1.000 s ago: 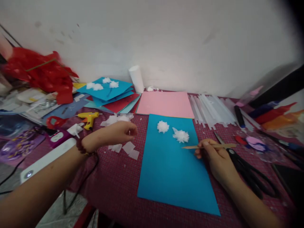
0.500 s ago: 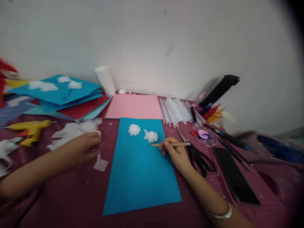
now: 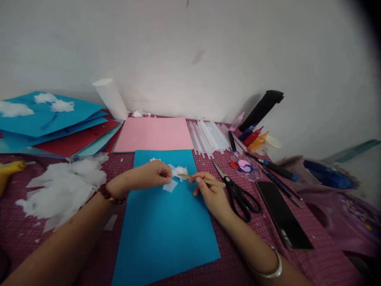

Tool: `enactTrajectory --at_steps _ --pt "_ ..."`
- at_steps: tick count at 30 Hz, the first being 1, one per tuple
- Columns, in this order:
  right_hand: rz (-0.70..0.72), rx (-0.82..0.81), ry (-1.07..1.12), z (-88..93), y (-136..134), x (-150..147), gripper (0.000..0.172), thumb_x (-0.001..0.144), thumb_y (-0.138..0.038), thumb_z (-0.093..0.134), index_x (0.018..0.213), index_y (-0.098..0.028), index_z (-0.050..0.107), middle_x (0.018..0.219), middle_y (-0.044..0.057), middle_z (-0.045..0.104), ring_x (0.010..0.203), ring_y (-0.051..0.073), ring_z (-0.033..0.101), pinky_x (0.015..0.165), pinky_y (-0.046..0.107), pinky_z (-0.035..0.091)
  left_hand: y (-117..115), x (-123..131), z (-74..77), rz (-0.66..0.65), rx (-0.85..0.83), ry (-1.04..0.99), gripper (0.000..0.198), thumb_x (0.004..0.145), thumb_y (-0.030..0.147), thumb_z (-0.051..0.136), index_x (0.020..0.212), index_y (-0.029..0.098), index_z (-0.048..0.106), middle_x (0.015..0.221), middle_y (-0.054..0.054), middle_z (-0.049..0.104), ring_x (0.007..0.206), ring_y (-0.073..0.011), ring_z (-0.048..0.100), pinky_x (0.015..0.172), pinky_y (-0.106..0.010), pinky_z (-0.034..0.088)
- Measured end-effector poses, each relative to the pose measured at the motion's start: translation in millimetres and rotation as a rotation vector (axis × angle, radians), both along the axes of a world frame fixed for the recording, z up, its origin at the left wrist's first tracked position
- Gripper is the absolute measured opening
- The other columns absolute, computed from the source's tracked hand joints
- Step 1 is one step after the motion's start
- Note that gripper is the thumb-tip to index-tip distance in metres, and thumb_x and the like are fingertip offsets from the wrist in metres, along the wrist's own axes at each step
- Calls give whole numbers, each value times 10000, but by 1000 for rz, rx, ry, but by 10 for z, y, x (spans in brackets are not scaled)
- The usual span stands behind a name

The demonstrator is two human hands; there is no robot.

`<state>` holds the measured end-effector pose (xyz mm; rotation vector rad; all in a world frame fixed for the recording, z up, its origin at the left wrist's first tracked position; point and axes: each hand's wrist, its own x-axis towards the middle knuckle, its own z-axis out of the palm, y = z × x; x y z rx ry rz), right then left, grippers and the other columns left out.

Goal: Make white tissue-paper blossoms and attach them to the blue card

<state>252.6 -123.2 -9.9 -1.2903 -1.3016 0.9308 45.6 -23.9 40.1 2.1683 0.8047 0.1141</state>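
A blue sheet of paper (image 3: 166,234) lies in front of me with white tissue tufts (image 3: 179,171) near its top. Over its upper left part, my left hand (image 3: 154,174) pinches a small white tissue square (image 3: 170,186), partly covering another tuft. My right hand (image 3: 210,190) holds a flat wooden stick (image 3: 212,182) from the right, its tip at the right-hand tuft. Just beyond my right hand lie black-handled scissors (image 3: 238,194), spread slightly apart.
Loose tissue squares (image 3: 65,186) are heaped at left near a yellow glue gun (image 3: 10,169). Behind stand a white roll (image 3: 111,99) and pink paper (image 3: 154,134). Translucent glue sticks (image 3: 211,137), paint bottles (image 3: 256,139), a palette (image 3: 245,166) and a phone (image 3: 282,214) are at right.
My left hand has moved right from the tissue heap to the tufts on the blue sheet, carrying a tissue square. My right hand keeps the stick near the tuft. The view has shifted right.
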Motion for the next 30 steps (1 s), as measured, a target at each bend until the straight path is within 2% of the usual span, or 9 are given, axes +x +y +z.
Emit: enactTrajectory --at_steps 3,6,11,14,18,23,30 --pt "0 -21 16 -13 16 6 215 900 -405 525 905 -216 627 843 24 692 534 134 587 529 270 450 10 57 -148 52 2 -42 150 710 195 476 628 160 596 553 31 500 520 -97 412 486 -199 282" --pt "-2 -36 67 -2 12 2 210 890 -409 538 903 -215 617 832 21 688 527 131 583 518 264 443 -19 130 -270 198 33 -102 127 709 209 495 637 158 586 568 28 528 539 -103 447 497 -201 300" --pt "-35 22 194 41 -59 -16 170 910 -364 506 866 -219 584 779 8 678 573 136 598 582 269 465 -46 206 -369 347 107 -127 105 713 188 511 672 159 602 598 15 578 566 -118 498 522 -214 339" --pt "34 46 149 36 -96 -36 179 916 -348 491 835 -221 587 766 9 668 616 149 602 620 284 469 -60 217 -358 366 140 -107 113 719 171 508 685 155 615 617 3 604 586 -127 520 536 -222 348" --pt "53 42 -70 21 -103 -53 213 933 -331 461 832 -220 612 753 17 642 645 161 595 624 291 461 -72 219 -366 370 151 -110 127 717 150 497 699 153 622 637 -7 623 598 -132 538 537 -225 347" --pt "137 96 -309 56 -125 -55 164 930 -261 462 919 -227 622 802 25 618 666 164 594 614 289 454 -76 223 -435 366 186 -155 136 703 131 487 694 160 620 656 -12 638 607 -136 550 539 -228 342" --pt "104 235 -297 66 -223 -88 168 929 -201 437 908 -217 602 799 15 600 668 145 594 619 274 462 -73 229 -456 385 213 -130 136 700 127 491 686 157 623 676 -22 654 622 -143 556 543 -234 334"
